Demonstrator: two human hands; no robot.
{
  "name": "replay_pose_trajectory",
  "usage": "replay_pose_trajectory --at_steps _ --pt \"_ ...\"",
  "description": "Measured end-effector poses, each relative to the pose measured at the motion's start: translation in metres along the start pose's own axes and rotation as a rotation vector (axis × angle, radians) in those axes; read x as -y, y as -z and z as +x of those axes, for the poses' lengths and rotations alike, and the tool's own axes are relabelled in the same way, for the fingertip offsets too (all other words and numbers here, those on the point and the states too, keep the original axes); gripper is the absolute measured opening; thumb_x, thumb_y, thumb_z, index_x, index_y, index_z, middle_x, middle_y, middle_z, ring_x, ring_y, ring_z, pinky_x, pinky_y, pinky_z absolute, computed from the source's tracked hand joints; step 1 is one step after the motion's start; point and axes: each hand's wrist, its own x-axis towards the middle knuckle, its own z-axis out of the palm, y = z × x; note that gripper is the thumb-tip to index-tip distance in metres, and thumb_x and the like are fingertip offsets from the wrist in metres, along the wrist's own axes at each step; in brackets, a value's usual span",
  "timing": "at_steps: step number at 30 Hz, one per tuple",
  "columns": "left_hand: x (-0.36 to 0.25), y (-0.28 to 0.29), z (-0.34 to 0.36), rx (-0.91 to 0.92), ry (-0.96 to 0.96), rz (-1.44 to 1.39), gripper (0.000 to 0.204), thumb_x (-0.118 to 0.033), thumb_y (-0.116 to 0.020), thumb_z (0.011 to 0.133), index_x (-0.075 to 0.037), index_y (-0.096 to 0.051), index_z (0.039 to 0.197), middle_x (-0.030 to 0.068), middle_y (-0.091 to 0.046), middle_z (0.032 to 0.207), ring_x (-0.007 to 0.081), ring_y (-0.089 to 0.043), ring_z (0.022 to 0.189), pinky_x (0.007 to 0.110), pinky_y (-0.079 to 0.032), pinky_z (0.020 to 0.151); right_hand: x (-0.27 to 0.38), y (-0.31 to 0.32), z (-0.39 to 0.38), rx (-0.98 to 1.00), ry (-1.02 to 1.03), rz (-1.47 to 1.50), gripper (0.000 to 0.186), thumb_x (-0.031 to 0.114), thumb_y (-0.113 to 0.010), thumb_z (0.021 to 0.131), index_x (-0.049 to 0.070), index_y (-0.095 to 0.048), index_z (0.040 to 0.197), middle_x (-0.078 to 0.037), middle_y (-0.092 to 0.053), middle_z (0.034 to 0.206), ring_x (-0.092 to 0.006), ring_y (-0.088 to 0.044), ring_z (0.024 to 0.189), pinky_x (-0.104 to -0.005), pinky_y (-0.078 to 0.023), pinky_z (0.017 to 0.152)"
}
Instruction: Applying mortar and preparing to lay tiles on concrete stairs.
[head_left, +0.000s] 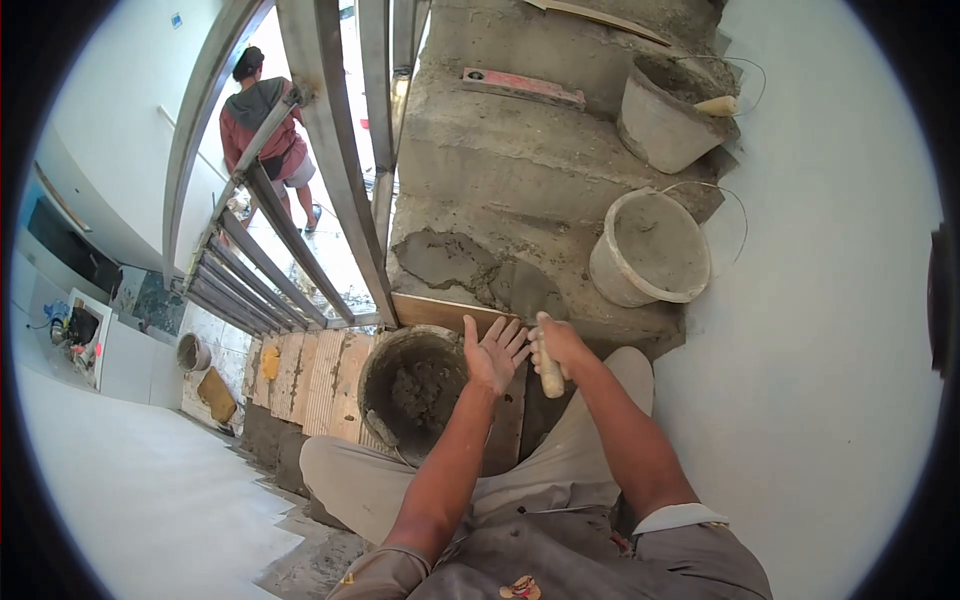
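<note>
The railing [338,150] bars the left of the upper stairs [480,165], the wall [820,300] the right. Two pails [613,262] crowd the wall side, leaving a passage between pails and railing. The bucket [392,375] lies open from above, except where the left forearm [445,475] crosses its right edge.

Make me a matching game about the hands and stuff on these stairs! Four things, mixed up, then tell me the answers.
1. left hand
2. right hand
3. red bar
4. railing

A. lying flat on a stair
B. gripping a wooden handle
C. grey and metal
D. open, palm up

Pairs: 1-D, 2-B, 3-A, 4-C
</note>
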Motion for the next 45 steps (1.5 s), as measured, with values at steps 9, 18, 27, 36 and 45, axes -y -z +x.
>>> replay_pose_trajectory --at_steps 9,18,27,36,45 --pt "-0.012 0.004 0.0 0.117 -0.008 -0.071 0.127 -0.092 -0.038 0.085 0.003 -0.005 0.164 0.0258 -0.023 0.167 0.0392 -0.031 0.152 0.049 -0.028 0.122 0.018 -0.013 0.025 0.081 0.101 -0.696 0.051 0.042 -0.042 0.107 -0.003 -0.065 0.098 -0.021 -0.068 0.086 -0.0355 -0.067 0.068 -0.0499 -0.056 0.065" --pt "-0.015 -0.004 0.004 -0.045 -0.016 -0.11 0.127 -0.087 -0.047 0.087 0.005 -0.002 0.163 0.0305 -0.019 0.166 0.0414 -0.02 0.156 0.05 -0.021 0.126 0.014 0.024 0.031 -0.345 0.248 -1.126 0.05 0.043 -0.046 0.105 0.0 -0.069 0.116 -0.029 -0.07 0.113 -0.0464 -0.066 0.11 -0.0533 -0.052 0.096" --pt "0.008 0.002 0.006 -0.045 -0.003 -0.041 0.121 -0.087 -0.045 0.088 0.0 -0.009 0.164 0.0266 -0.027 0.164 0.0399 -0.03 0.152 0.051 -0.027 0.123 -0.023 0.023 -0.002 -0.16 0.001 -0.077 0.051 0.05 -0.042 0.108 0.003 -0.056 0.094 -0.007 -0.055 0.073 -0.0205 -0.057 0.056 -0.0413 -0.052 0.049" --pt "0.06 0.037 -0.02 -0.244 0.301 0.418 0.08 -0.061 -0.047 0.102 -0.008 -0.033 0.16 0.0142 -0.036 0.164 0.0357 -0.044 0.144 0.049 -0.032 0.12 -0.028 -0.012 0.036 0.02 0.461 -0.909 0.045 0.036 -0.044 0.107 -0.003 -0.064 0.096 -0.026 -0.065 0.082 -0.0385 -0.068 0.067 -0.0493 -0.056 0.063" --pt "0.004 0.033 -0.108 -0.191 0.102 0.495 0.07 -0.022 -0.061 0.103 0.005 -0.029 0.159 0.0172 -0.057 0.146 0.0318 -0.061 0.129 0.042 -0.047 0.11 -0.05 0.103 -0.028 -0.302 0.199 -1.02 0.044 0.034 -0.043 0.108 -0.004 -0.065 0.104 -0.029 -0.067 0.093 -0.0415 -0.07 0.076 -0.0527 -0.054 0.076"
